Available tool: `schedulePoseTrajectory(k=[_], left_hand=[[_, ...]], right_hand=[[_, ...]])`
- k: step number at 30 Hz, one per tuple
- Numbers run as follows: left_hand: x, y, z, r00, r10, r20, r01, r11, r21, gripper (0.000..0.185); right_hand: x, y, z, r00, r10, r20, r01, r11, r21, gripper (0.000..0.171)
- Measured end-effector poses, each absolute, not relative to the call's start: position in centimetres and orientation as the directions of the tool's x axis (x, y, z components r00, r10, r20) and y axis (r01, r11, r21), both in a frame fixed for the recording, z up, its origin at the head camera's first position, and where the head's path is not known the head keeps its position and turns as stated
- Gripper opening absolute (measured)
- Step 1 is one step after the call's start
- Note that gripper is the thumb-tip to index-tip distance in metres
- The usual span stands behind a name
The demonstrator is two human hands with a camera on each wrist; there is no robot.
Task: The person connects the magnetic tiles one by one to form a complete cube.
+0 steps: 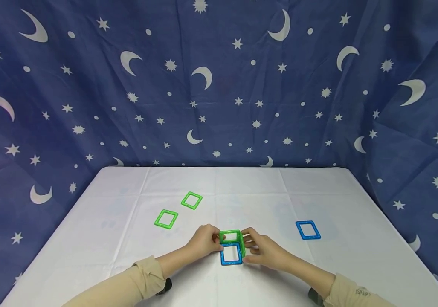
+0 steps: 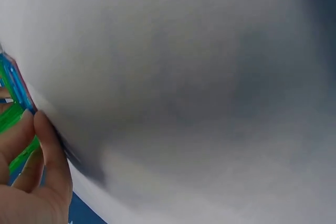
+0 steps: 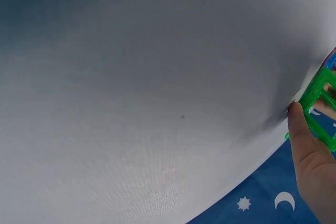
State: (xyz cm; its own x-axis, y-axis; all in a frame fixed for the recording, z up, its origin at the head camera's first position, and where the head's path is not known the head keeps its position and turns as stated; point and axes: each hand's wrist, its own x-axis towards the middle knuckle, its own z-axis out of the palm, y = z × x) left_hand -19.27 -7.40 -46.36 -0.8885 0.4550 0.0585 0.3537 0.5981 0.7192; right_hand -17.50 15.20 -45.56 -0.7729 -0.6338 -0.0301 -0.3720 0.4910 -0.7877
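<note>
Near the front middle of the table, a small structure of square magnetic tiles stands between both hands. It has a blue square tile (image 1: 231,263) facing the front, a green square tile (image 1: 230,231) behind it and a green side tile (image 1: 242,245) upright at the right. My left hand (image 1: 202,243) pinches the structure's left edge; in the left wrist view its thumb and finger meet at the blue tile's corner (image 2: 23,90). On the opposite side, my right hand (image 1: 266,251) holds the green side tile with thumb in front and fingers farther back. Some fingertips are hidden behind the tiles.
Two loose green square tiles (image 1: 166,219) (image 1: 192,200) lie on the white tablecloth (image 1: 249,183) at the back left. A loose blue square tile (image 1: 308,230) lies to the right. A dark blue curtain (image 1: 222,85) with moons and stars hangs behind the table.
</note>
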Motion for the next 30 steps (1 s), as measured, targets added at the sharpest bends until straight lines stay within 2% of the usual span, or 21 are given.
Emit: schedulePoseTrajectory(k=[5,23,30], left_hand=[[-19.43,-7.23,-45.88,-0.887,0.463,0.011,0.303,0.563,0.769,0.013],[-19.77,-7.55,-45.86,-0.888,0.459,-0.042,0.257,0.569,0.781,0.012],[-19.97,-7.85,-46.25,-0.878,0.475,-0.069,0.221,0.528,0.820,0.010]], right_hand=[[-17.76,15.33,-45.62,-0.763,-0.647,-0.021,-0.387,0.482,-0.786,0.056],[-17.82,15.28,-45.55,-0.765,-0.644,-0.020,-0.363,0.457,-0.812,0.057],[-17.68,15.23,-45.62,-0.761,-0.648,-0.031,-0.351,0.452,-0.820,0.058]])
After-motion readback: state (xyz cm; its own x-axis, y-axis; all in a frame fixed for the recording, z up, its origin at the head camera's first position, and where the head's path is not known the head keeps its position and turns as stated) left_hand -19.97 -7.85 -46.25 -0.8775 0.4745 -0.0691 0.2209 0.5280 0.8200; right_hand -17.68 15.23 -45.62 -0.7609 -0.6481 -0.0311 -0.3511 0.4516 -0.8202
